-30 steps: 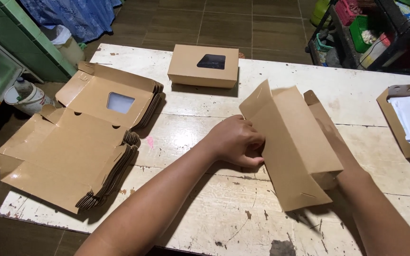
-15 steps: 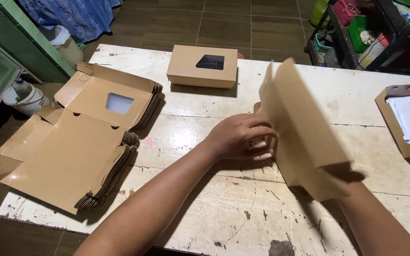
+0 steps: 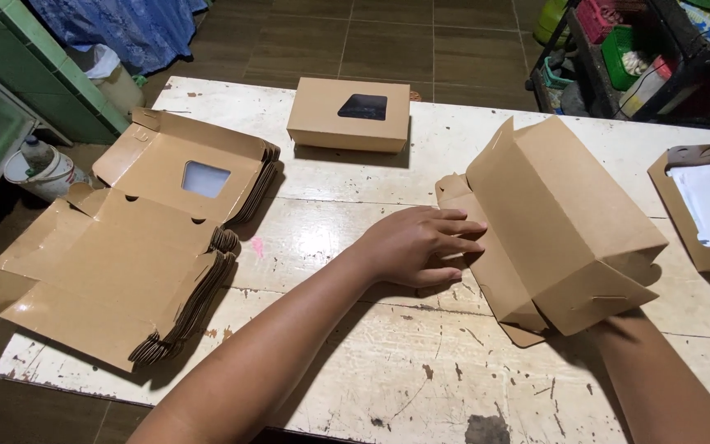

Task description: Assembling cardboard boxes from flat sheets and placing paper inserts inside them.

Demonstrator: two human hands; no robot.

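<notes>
Box (image 3: 560,222) against left fingers (image 3: 462,234)

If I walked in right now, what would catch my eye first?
Probably the half-folded brown cardboard box right of centre on the worn white table, with the left hand flat on its flap. Next, the thick stack of flat box blanks at left, and a finished windowed box at the far edge.

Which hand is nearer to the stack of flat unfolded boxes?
Left. The left hand lies flat on the table just right of the stack of flat boxes; the right hand is hidden behind the half-folded box, farther right.
</notes>
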